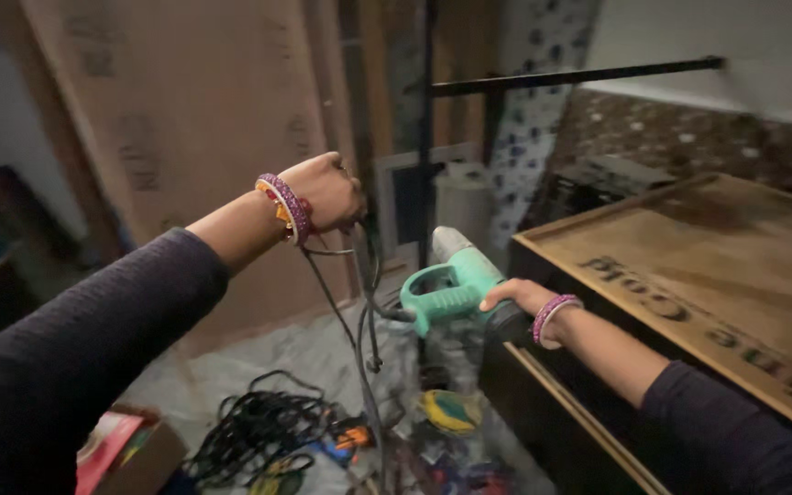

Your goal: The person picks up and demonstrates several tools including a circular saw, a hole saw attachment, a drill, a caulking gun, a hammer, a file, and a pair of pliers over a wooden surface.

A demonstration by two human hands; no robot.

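Right hand (522,295) grips the green power drill (456,282) at centre, over the floor clutter. Left hand (327,191), at 10 o'clock from it, is closed on the drill's black cord (359,312), lifting it so the slack hangs clear of the tool.

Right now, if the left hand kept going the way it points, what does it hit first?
Probably the upright black metal post just beyond the left hand, which grips a black cable. Depth is unclear; it may pass in front.
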